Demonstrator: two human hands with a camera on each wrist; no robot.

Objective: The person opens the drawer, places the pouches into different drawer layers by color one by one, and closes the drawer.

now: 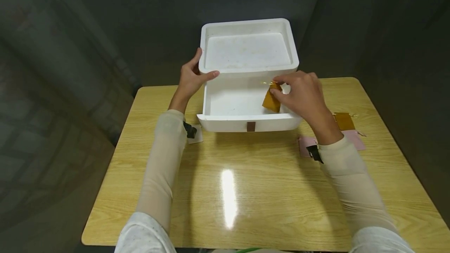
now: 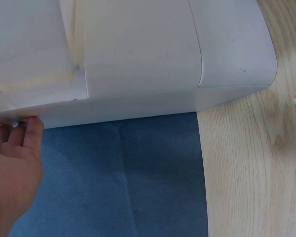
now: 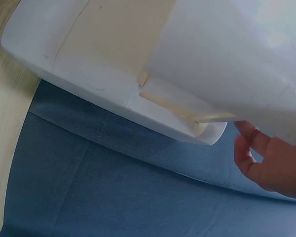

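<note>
- We see the right hand [image 1: 303, 93] hovering over the open drawer [image 1: 242, 108], its thumb and fingertips pinching the top of a small golden-brown pouch [image 1: 272, 99].
- The pouch hangs from those fingers, tilted, inside the right part of the drawer; we cannot tell whether its lower edge touches the drawer floor.
- We see the left hand [image 1: 191, 77] at the left front corner of the white storage box [image 1: 248, 48], thumb curled over the top rim and fingers round the side wall, gripping it.
- In the left wrist view the fingers [image 2: 30, 129] press against the underside edge of the box, with blue fabric [image 2: 123, 177] below them.
- The drawer is pulled out toward us from beneath the box's tray-like top, and a small brown pull tab [image 1: 250, 126] sits in the middle of its front face, between the two hands and nearer to us.
- Just beyond the right wrist, a second golden-brown pouch [image 1: 343, 120] lies flat on the wooden table [image 1: 246, 190].
- Beside that pouch and partly under the right forearm we see two pink pouches [image 1: 354, 139], also flat on the table.
- Near the left forearm a small pale card [image 1: 197, 135] lies on the table, just by the drawer's left front corner.
- Both arms wear cream sleeves [image 1: 163, 167] with dark straps at the wrists.
</note>
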